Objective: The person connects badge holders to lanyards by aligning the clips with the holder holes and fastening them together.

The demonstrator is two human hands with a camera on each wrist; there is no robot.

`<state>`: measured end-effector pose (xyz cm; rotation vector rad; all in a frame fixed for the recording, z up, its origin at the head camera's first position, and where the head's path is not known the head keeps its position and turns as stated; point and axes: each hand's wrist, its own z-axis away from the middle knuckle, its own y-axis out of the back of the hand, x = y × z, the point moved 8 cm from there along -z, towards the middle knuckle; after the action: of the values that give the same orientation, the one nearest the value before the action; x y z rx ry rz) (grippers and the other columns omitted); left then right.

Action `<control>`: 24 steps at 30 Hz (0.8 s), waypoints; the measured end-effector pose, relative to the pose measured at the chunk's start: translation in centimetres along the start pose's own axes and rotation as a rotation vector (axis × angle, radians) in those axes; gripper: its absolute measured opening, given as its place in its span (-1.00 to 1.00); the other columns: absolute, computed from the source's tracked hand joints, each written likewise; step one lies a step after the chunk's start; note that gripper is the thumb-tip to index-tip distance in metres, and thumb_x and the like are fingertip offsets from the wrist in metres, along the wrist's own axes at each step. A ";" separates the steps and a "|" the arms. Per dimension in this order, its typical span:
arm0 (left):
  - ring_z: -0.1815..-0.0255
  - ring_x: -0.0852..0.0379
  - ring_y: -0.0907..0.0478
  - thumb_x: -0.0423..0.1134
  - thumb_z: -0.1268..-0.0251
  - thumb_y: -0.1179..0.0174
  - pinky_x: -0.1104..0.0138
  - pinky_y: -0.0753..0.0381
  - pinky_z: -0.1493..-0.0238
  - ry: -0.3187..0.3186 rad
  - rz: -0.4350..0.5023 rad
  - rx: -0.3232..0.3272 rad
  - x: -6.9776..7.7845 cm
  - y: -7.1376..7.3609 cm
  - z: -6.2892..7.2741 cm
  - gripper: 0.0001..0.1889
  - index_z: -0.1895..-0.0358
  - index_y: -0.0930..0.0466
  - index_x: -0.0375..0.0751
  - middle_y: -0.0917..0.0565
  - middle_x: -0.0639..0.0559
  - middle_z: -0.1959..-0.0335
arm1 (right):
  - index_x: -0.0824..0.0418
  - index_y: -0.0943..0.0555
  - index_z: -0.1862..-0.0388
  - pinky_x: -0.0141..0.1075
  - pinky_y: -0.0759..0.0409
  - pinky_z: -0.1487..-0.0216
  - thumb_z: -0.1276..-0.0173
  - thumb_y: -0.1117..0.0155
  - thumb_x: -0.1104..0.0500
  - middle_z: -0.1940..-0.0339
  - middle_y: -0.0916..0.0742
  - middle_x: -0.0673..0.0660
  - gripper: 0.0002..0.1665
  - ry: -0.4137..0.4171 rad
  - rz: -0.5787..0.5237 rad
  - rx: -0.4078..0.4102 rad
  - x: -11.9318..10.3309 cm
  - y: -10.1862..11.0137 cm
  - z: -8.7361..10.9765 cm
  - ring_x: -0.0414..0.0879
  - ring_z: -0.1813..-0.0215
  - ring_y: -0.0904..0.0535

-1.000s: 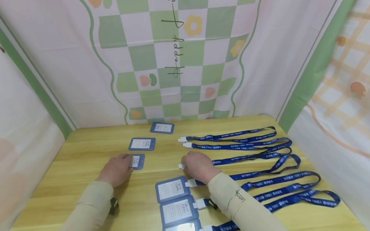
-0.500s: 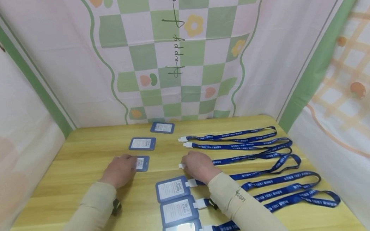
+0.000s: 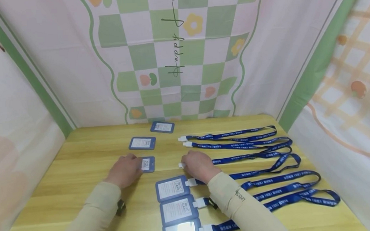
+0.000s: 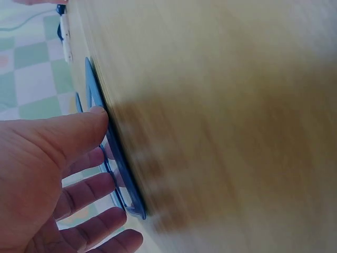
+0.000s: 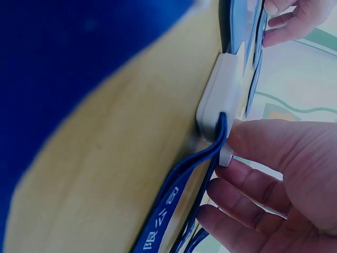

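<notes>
My left hand (image 3: 125, 171) pinches a blue-framed ID badge holder (image 3: 148, 164) by its left end, low over the wooden table. In the left wrist view the thumb lies on the near edge of the holder (image 4: 121, 161), and the other fingers are at its far side. My right hand (image 3: 199, 166) pinches a blue lanyard (image 3: 226, 160) near its white clip (image 3: 181, 165), facing the holder across a short gap. In the right wrist view, another lanyard's white clip (image 5: 218, 97) partly hides the pinched one.
Two loose badge holders (image 3: 142, 143) (image 3: 162, 127) lie at the back. Two more lanyards (image 3: 234, 146) (image 3: 224, 136) stretch right behind my right hand. In front, three badge holders (image 3: 164, 200) are joined to lanyards (image 3: 285, 203). A patterned curtain (image 3: 195, 76) stands behind the table (image 3: 79, 153).
My left hand has slid the badge holder to the right and slightly nearer, towards the pinched lanyard clip. The right hand has stayed in place.
</notes>
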<state>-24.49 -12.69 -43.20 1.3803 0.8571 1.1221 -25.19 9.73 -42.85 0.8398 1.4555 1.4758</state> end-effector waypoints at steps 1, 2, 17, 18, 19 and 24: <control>-0.26 -0.29 -0.58 -0.11 -0.41 -0.36 -0.16 -0.62 -0.28 -0.003 0.000 -0.001 0.2 0.0 0.0 -0.53 -0.31 -0.62 -0.18 -0.63 -0.28 -0.26 | 0.02 -0.81 0.09 -0.25 -0.70 0.13 -0.48 -0.36 0.09 0.35 -0.72 -0.06 -0.86 -0.001 -0.003 0.001 0.0 0.0 0.0 -0.17 0.27 -0.59; -0.25 -0.28 -0.58 -0.11 -0.41 -0.36 -0.16 -0.63 -0.28 -0.011 -0.002 0.000 0.3 0.0 0.0 -0.54 -0.29 -0.63 -0.19 -0.63 -0.28 -0.25 | 0.02 -0.81 0.09 -0.25 -0.70 0.13 -0.48 -0.36 0.09 0.35 -0.72 -0.06 -0.86 0.000 -0.001 0.002 0.0 0.0 0.0 -0.17 0.27 -0.59; -0.16 -0.24 -0.64 -0.12 -0.40 -0.35 -0.09 -0.70 -0.20 -0.075 0.016 0.024 2.6 -0.6 -0.5 -0.67 -0.06 -0.68 -0.28 -0.64 -0.33 -0.18 | 0.04 -0.80 0.06 -0.26 -0.70 0.15 -0.48 -0.35 0.11 0.32 -0.73 -0.03 -0.84 0.002 0.002 0.019 0.0 0.1 0.1 -0.16 0.28 -0.60; -0.17 -0.26 -0.64 -0.13 -0.40 -0.35 -0.10 -0.69 -0.22 -0.081 0.019 0.027 2.8 -0.6 -0.5 -0.66 -0.06 -0.68 -0.30 -0.64 -0.34 -0.19 | 0.04 -0.80 0.05 -0.26 -0.70 0.15 -0.48 -0.35 0.11 0.32 -0.73 -0.04 -0.84 0.000 0.002 0.018 0.0 0.1 0.2 -0.16 0.27 -0.60; -0.17 -0.27 -0.64 -0.13 -0.40 -0.35 -0.11 -0.68 -0.24 -0.086 0.020 0.030 3.0 -0.6 -0.5 -0.66 -0.06 -0.67 -0.32 -0.64 -0.35 -0.19 | 0.04 -0.80 0.05 -0.26 -0.70 0.15 -0.48 -0.35 0.11 0.32 -0.73 -0.04 -0.83 -0.001 0.003 0.017 0.0 0.1 0.2 -0.16 0.27 -0.60; -0.18 -0.29 -0.65 -0.12 -0.40 -0.35 -0.11 -0.65 -0.29 -0.105 0.006 0.040 3.7 -0.8 -0.6 -0.62 -0.07 -0.66 -0.37 -0.66 -0.36 -0.19 | 0.05 -0.81 0.06 -0.25 -0.71 0.16 -0.48 -0.35 0.13 0.31 -0.74 -0.02 -0.84 0.000 0.004 0.019 0.0 0.0 0.1 -0.15 0.27 -0.61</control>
<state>-23.94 -8.86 -43.49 1.4625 0.8040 1.0320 -25.11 9.79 -42.83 0.8541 1.4707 1.4670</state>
